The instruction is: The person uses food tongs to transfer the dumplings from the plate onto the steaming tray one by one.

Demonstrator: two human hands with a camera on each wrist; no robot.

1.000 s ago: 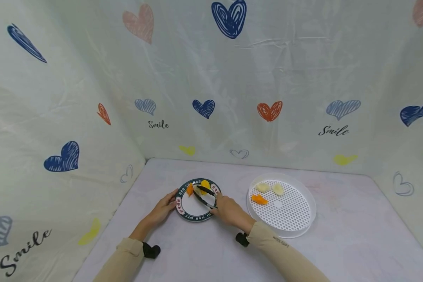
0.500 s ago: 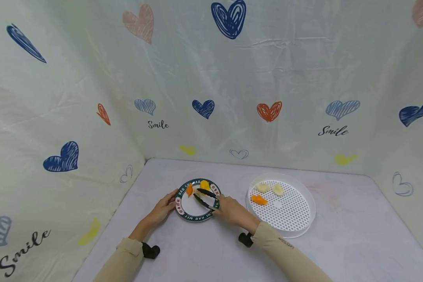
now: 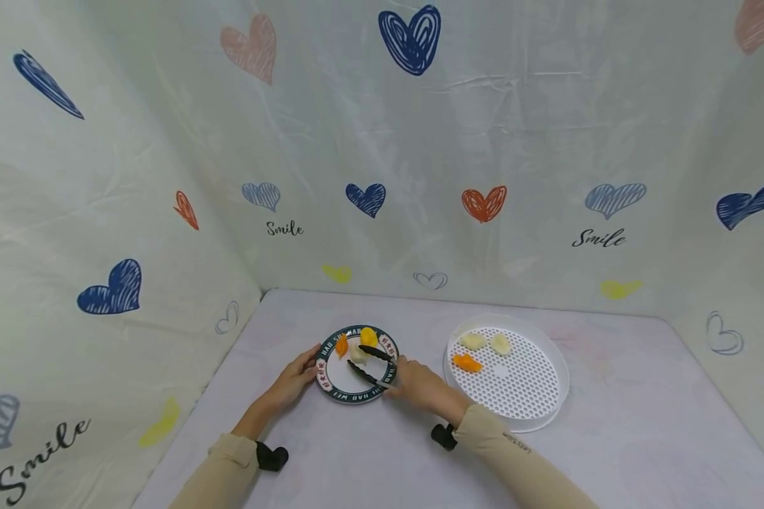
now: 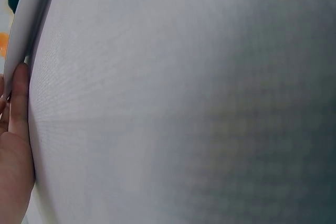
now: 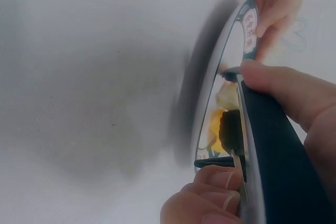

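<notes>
My left hand (image 3: 291, 382) holds the left rim of a round plate (image 3: 344, 382) with a dark green lettered border. In the left wrist view, its fingers (image 4: 20, 98) reach the plate's underside. My right hand (image 3: 423, 385) grips tongs (image 3: 377, 352) with black tips, in from the plate's right side. The tongs' arms are spread, one tip on either side of a pale piece of food (image 3: 358, 355); whether they touch it I cannot tell. On the plate also lie an orange piece (image 3: 342, 345) and a yellow piece (image 3: 368, 337).
To the right stands a round white perforated tray (image 3: 564, 385) with a raised rim. It bears two pale pieces (image 3: 473, 341) and an orange piece (image 3: 467, 363). A white sheet printed with hearts hangs behind and left of the table (image 3: 356, 452).
The tongs' tips have drawn back slightly toward me and spread wider, uncovering more of the pale piece between them. My left hand and the plate stay in place.
</notes>
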